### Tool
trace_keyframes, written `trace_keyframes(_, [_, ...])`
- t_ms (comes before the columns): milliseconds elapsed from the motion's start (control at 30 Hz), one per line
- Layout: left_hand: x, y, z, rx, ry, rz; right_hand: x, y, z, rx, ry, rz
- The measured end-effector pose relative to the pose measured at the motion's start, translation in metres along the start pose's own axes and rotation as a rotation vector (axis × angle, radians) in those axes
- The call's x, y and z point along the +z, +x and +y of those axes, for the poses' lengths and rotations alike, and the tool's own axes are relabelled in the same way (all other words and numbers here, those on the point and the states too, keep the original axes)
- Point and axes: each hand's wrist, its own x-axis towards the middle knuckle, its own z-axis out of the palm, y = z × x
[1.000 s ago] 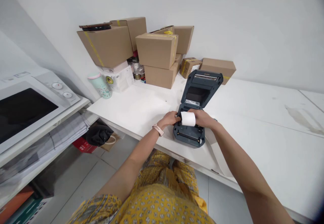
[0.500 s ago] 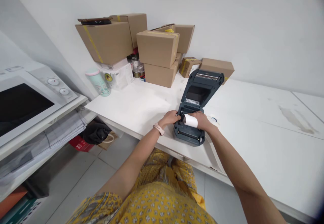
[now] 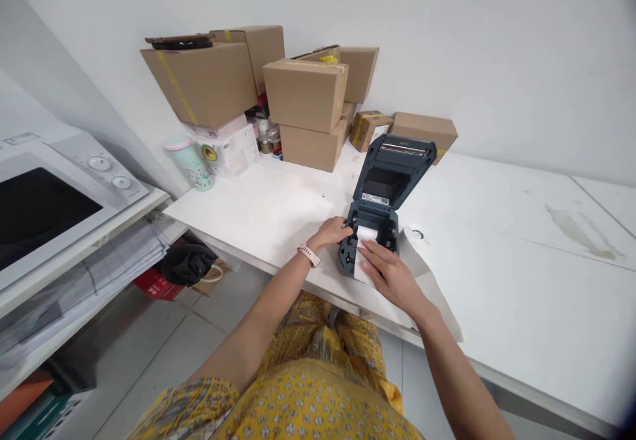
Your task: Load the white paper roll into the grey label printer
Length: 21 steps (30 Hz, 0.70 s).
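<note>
A dark grey label printer (image 3: 395,175) stands on the white table near its front edge, with its lid raised. Inside lies a white label roll (image 3: 366,232), and its paper strip (image 3: 361,266) runs forward over the printer's front. My left hand (image 3: 334,231), with a pink band on its wrist, grips the printer's left side, thumb over the edge. Across the paper strip rests my right hand (image 3: 387,271), its fingers stretched out flat and pointing left. Part of the strip and the printer's front right are hidden under that hand.
To the printer's right lies a piece of pale backing paper (image 3: 440,301) reaching the table edge. Cardboard boxes (image 3: 303,95) are stacked along the wall. A mint tumbler (image 3: 191,165) stands at the left, and a microwave (image 3: 74,181) sits on a shelf further left.
The label roll now sits down inside the printer, with its strip drawn forward. My right hand has let go of the roll and moved toward me onto the strip. My left hand stays put.
</note>
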Motion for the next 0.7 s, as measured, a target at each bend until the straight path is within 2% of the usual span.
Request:
trace_keyframes(167, [0.001,0.0,0.001,-0.016,0.019,0.01,0.016,-0.019,-0.018,-0.055,-0.167,0.147])
trace_keyframes(267, [0.005,-0.004,0.005,-0.047,0.048,0.059,0.025,-0.023,-0.026,-0.071,-0.263,0.218])
trace_keyframes(400, [0.009,-0.007,0.012,-0.121,0.114,0.125,0.03,-0.024,-0.028,-0.081,-0.318,0.249])
trace_keyframes(700, [0.01,-0.008,0.014,-0.13,0.137,0.105,0.032,-0.023,-0.025,-0.091,-0.352,0.273])
